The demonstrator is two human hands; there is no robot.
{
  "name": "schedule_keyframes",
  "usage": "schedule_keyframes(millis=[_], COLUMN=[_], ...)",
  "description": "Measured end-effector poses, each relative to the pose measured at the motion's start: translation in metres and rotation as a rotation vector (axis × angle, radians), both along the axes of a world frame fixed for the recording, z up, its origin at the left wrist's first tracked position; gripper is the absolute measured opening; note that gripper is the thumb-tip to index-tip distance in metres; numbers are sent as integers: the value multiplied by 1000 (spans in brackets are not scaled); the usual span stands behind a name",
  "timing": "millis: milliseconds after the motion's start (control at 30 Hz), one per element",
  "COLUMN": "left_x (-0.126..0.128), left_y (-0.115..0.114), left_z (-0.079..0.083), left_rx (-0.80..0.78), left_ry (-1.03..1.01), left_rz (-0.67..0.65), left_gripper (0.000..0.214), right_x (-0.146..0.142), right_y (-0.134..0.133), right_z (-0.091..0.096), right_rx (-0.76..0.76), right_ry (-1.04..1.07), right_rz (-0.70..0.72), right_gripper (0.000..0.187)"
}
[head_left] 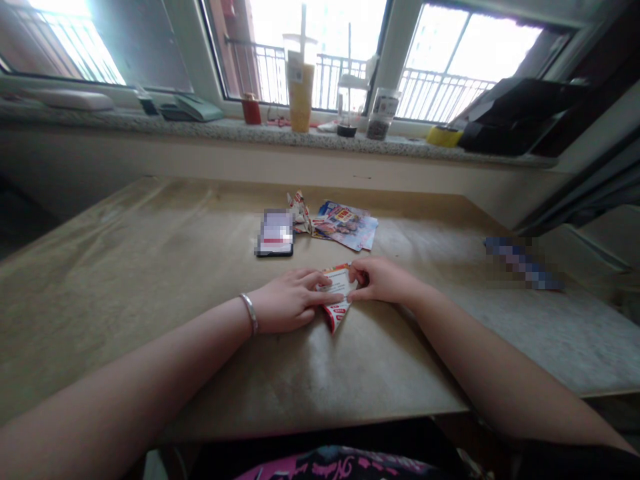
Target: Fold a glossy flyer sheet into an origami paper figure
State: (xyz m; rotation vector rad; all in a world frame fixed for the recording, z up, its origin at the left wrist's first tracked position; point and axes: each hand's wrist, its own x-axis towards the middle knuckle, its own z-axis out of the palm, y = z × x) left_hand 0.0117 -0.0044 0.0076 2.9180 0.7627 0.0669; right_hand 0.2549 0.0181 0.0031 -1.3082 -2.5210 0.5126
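A printed sheet of paper (336,318), folded to a downward point, lies on the table (200,373) in front of me. My left hand (290,300) rests on its left side with the fingers stretched out flat across it. At the paper's upper right edge, my right hand (383,280) pinches it between thumb and curled fingers. White with small text shows on top, red print near the lower tip. Just beyond lie a stack of colourful printed leaflets (347,225), a folded paper piece (300,212) and a phone (275,232) with its screen blurred.
A blurred blue flat item (523,263) lies at the table's right. Along the windowsill (230,133) stand a tall yellow drink cup (301,93), a red jar (251,109), clear containers (383,115), a yellow tape roll (444,137) and a black object (520,117).
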Motion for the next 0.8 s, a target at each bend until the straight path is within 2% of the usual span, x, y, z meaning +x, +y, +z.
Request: schedule_keyframes(millis=[800], left_x=[0], left_y=[0], left_z=[1], left_rx=[-4], left_ry=[28], left_rz=[3], left_gripper=[49], right_x=[-9], right_y=[-11], right_z=[9], right_rx=[-12], right_ry=[-79], right_rz=[72], right_gripper=[31])
